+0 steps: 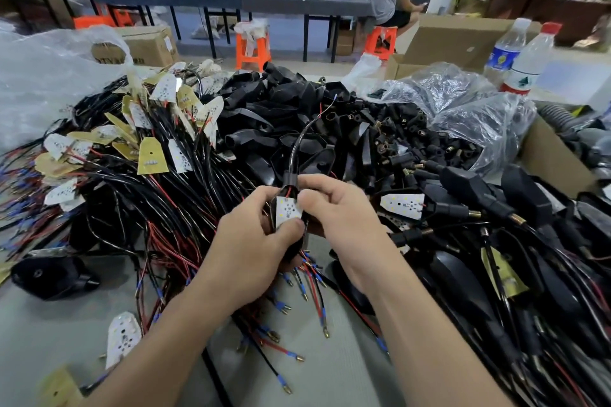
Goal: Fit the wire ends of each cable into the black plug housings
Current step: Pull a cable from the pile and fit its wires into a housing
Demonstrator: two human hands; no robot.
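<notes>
1. Where the two hands meet at the centre of the frame, the left hand (pixel 251 251) grips a black plug housing (pixel 295 249), its thumb pressing the lower edge of the white LED board (pixel 287 210) set in it.
2. The right hand (pixel 337 218) pinches the housing's upper right side, fingers curled close together.
3. A black cable (pixel 297 145) rises from the housing's top, ending in thin red and blue wires.
4. Wired boards (pixel 148 158) heap at centre left, and loose black housings (pixel 281 102) pile at upper centre.
5. Two water bottles (pixel 529 59) stand at upper right.
</notes>
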